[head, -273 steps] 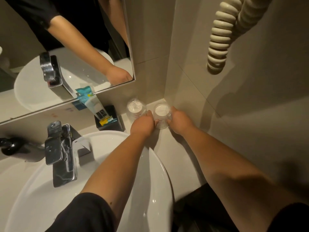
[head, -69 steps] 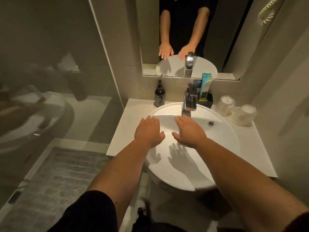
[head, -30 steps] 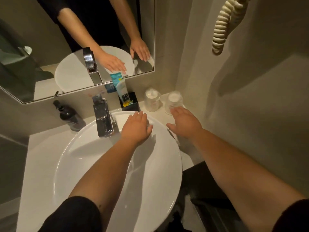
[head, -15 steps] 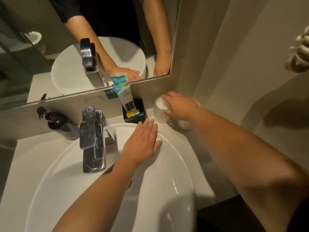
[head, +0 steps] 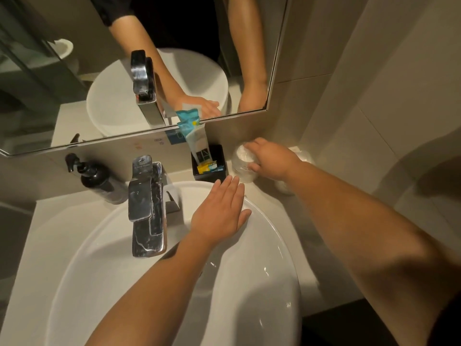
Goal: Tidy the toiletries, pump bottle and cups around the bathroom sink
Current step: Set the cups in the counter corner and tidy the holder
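Note:
Two wrapped clear cups stand at the back right of the counter. My right hand point(head: 270, 158) is wrapped around the left cup point(head: 241, 166), fingers over its top and thumb on its side. The other cup point(head: 303, 156) is mostly hidden behind my right wrist. My left hand point(head: 219, 214) lies flat, fingers apart, on the back rim of the white sink point(head: 264, 270). A black holder point(head: 219, 156) with a white and teal tube point(head: 195, 138) and small sachets stands left of the cups. The dark pump bottle point(head: 99, 179) stands left of the tap.
A chrome tap point(head: 147, 206) rises at the back of the sink. The mirror point(head: 124, 71) runs above the counter and reflects my arms. Tiled walls close in the corner on the right. The counter point(head: 291, 236) is narrow beside the basin.
My right hand has shifted left from the far cup and closed around the cup nearer the holder. My left hand stays flat on the sink rim. The view has come a little closer.

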`<state>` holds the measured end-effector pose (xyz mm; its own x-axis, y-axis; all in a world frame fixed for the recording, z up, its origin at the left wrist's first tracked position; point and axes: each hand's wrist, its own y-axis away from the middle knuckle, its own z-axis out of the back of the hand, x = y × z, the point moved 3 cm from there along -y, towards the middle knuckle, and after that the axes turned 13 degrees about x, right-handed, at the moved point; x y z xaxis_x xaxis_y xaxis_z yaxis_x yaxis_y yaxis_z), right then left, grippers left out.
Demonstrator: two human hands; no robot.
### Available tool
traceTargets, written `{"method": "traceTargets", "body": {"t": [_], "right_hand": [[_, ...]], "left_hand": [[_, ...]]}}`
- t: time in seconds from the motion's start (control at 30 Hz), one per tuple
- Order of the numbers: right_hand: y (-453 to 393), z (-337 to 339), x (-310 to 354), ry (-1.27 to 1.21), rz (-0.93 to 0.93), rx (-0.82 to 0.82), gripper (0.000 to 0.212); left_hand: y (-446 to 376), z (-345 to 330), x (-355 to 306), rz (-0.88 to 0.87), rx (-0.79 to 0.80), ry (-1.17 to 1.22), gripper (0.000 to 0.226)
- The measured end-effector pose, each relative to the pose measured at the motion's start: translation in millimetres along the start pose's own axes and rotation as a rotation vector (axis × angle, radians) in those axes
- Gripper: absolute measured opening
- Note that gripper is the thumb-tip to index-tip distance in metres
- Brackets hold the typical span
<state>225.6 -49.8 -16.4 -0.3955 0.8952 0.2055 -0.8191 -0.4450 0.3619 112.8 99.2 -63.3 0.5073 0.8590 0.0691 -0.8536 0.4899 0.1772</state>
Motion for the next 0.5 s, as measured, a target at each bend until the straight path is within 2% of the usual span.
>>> {"method": "traceTargets", "body": {"t": [0.17, 0.3, 0.43, 0.5], "right_hand": [[17, 19, -10, -0.023, 0.007, -0.027, 0.067], [50, 41, -35, 0.037, -0.145, -0.058, 0.063], [78, 35, -53, 0.070, -0.291, 0.062, 0.053], [84, 24, -54, 0.048, -0.318, 0.132, 0.057]], "left_hand": [[1, 0, 0, 0.001, 0.017, 0.015, 0.068], [1, 3, 1, 0.009, 0.027, 0.031, 0.068], [1, 3, 0, 0.010, 0.046, 0.038, 0.069], [1, 3, 0, 0.016, 0.050, 0.026, 0.069]]}}
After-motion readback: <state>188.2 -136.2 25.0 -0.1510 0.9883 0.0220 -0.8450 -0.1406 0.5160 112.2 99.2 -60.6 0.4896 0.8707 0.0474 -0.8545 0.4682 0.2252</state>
